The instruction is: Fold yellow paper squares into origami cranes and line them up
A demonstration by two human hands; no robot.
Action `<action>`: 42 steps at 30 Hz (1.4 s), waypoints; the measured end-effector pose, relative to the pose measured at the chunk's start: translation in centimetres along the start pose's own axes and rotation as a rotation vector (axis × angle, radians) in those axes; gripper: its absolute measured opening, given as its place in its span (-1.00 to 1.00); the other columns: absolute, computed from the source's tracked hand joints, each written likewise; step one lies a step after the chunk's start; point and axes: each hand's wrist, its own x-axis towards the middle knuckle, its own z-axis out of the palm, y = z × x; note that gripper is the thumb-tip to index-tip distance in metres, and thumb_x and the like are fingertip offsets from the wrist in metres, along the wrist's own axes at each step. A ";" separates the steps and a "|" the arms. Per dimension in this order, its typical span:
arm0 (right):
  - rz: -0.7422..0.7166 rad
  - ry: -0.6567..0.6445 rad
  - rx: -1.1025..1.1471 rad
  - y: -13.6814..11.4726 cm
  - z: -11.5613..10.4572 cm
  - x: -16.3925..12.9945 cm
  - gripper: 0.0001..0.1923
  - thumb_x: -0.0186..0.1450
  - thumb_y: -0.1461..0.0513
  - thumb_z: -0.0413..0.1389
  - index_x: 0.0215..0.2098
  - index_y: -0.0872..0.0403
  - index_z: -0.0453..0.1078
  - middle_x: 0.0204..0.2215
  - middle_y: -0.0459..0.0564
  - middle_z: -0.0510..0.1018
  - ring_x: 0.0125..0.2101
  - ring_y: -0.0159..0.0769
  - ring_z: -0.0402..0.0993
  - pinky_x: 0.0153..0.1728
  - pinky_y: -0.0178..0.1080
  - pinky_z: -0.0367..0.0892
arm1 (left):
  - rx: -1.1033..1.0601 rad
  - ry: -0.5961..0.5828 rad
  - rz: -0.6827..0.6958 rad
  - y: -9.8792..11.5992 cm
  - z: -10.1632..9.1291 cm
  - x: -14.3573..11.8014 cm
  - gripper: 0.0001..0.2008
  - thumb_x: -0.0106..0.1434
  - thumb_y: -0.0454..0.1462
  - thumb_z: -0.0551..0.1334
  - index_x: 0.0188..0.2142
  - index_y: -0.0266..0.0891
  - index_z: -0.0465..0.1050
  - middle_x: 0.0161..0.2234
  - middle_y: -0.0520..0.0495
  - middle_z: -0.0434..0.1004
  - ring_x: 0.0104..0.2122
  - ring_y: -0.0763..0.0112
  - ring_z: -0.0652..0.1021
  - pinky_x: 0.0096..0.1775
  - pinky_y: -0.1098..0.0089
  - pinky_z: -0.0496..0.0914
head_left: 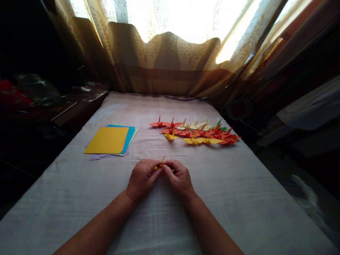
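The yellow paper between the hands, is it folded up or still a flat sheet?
Folded. The yellow paper is a small, narrow piece with a point sticking up, pinched between the left hand and right hand. Its exact shape cannot be told.

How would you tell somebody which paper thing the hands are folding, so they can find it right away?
Start at the long table with the pale cloth, then come to its near middle, where the left hand and the right hand meet. Pinched between their fingertips is a small yellow folded paper. Unlike the finished paper cranes farther back and the flat paper stack, it is the only piece being held.
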 end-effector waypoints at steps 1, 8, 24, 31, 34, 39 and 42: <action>-0.007 -0.004 -0.011 0.0 0.0 0.0 -0.85 0.28 0.18 0.13 -0.31 0.05 0.53 -0.39 -0.04 0.62 -0.42 -0.33 0.53 -0.40 -0.34 0.42 | -0.014 0.005 -0.007 -0.1 0.1 0.0 -0.85 0.29 -0.30 0.26 -0.14 -0.14 0.54 -0.29 -0.05 0.63 -0.27 0.27 0.58 -0.15 0.28 0.43; -0.049 -0.008 -0.062 -0.1 -0.2 0.1 -0.87 0.26 0.22 0.13 -0.29 0.03 0.53 -0.39 -0.05 0.60 -0.44 -0.35 0.50 -0.42 -0.34 0.40 | -0.091 -0.023 -0.033 -0.4 0.0 0.0 -0.84 0.27 -0.29 0.28 -0.14 -0.14 0.55 -0.29 -0.05 0.65 -0.28 0.29 0.59 -0.17 0.30 0.42; -0.212 0.058 -0.217 0.0 -0.1 0.1 -0.86 0.30 0.27 0.06 -0.27 0.01 0.47 -0.37 -0.03 0.61 -0.38 -0.30 0.53 -0.33 -0.29 0.43 | -0.147 -0.032 -0.123 -0.1 0.1 0.7 -0.86 0.24 -0.32 0.22 -0.25 -0.16 0.56 -0.34 -0.03 0.64 -0.35 0.36 0.58 -0.21 0.38 0.43; -0.271 0.088 -0.284 0.1 0.0 0.0 -0.85 0.29 0.32 0.04 -0.29 0.00 0.43 -0.42 -0.06 0.56 -0.42 -0.32 0.48 -0.35 -0.30 0.40 | -0.155 -0.021 -0.142 0.3 0.1 0.8 -0.87 0.28 -0.26 0.23 -0.31 -0.15 0.58 -0.39 0.00 0.65 -0.38 0.37 0.59 -0.24 0.41 0.42; -0.298 0.070 -0.293 0.1 -0.1 0.1 -0.85 0.29 0.34 0.03 -0.32 0.00 0.41 -0.43 -0.07 0.54 -0.41 -0.31 0.48 -0.34 -0.30 0.39 | -0.160 -0.026 -0.145 0.2 0.1 0.8 -0.88 0.27 -0.27 0.24 -0.32 -0.15 0.59 -0.38 -0.01 0.67 -0.37 0.35 0.60 -0.24 0.40 0.42; -0.327 0.028 -0.319 0.2 -0.3 0.1 -0.83 0.30 0.35 0.03 -0.32 -0.01 0.41 -0.39 -0.05 0.56 -0.35 -0.29 0.50 -0.29 -0.29 0.39 | -0.202 -0.052 -0.182 0.2 0.0 0.8 -0.86 0.26 -0.26 0.24 -0.30 -0.13 0.61 -0.35 0.00 0.68 -0.36 0.35 0.61 -0.22 0.40 0.44; -0.361 0.011 -0.348 0.3 -0.4 0.0 -0.84 0.31 0.35 0.04 -0.31 -0.01 0.42 -0.37 -0.04 0.57 -0.33 -0.28 0.51 -0.26 -0.28 0.39 | -0.238 -0.072 -0.206 0.2 -0.1 0.8 -0.85 0.25 -0.26 0.24 -0.28 -0.14 0.62 -0.34 -0.01 0.69 -0.34 0.34 0.62 -0.22 0.40 0.45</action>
